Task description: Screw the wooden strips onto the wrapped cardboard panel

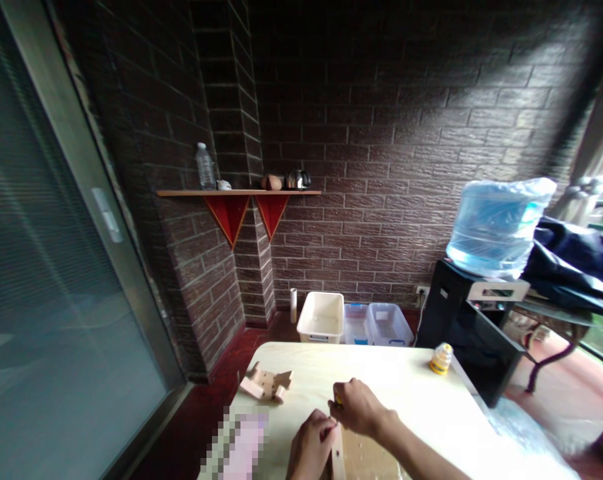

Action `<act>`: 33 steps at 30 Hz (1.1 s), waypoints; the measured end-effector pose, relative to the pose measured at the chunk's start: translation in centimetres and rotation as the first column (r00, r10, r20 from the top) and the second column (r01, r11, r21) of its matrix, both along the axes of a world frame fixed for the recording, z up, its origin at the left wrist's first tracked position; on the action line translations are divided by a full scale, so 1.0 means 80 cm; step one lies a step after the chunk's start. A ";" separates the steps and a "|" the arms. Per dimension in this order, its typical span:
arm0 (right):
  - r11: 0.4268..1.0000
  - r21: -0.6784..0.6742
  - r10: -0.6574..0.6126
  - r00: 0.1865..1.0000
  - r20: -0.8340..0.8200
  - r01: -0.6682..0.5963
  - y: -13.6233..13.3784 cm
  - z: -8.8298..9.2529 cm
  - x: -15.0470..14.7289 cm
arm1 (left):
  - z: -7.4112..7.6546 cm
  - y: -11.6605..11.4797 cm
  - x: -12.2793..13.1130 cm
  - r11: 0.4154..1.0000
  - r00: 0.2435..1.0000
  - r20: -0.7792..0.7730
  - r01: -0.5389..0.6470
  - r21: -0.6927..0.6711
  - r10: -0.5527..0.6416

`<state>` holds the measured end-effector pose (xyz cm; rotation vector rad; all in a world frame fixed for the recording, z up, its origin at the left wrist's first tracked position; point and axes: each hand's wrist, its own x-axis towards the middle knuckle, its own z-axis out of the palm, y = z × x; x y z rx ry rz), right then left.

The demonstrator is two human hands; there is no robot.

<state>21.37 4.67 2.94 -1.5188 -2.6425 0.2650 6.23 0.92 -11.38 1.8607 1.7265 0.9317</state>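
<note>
Fingers of right hand (357,407) pinch a small yellow item (337,401); left hand (310,445) grips a wooden strip (337,457).

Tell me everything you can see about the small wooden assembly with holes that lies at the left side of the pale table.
The small wooden assembly is light, unpainted wood, built from several flat pieces joined at angles, with notched ends. One face shows a few small round holes. It lies low on the pale wooden table, near its left edge, tilted slightly. Nothing else touches it: the left hand and the right hand work apart from it, nearer the camera. Finer details are too small to tell.
</note>
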 end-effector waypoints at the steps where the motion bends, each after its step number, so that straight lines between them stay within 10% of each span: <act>1: 1.000 -0.001 -0.003 1.000 -0.001 0.003 -0.001 0.002 -0.001 | 0.000 0.000 0.000 1.000 1.000 0.005 0.003 0.003 -0.003; 24: 0.999 -0.040 -0.002 1.000 -0.013 0.001 -0.005 0.006 -0.001 | -0.020 -0.014 -0.008 0.999 0.999 -0.024 0.022 0.034 -0.021; 33: 0.999 -0.033 -0.001 1.000 -0.015 0.001 -0.009 0.002 0.003 | 0.003 -0.005 0.005 0.999 0.997 0.061 -0.043 -0.031 0.045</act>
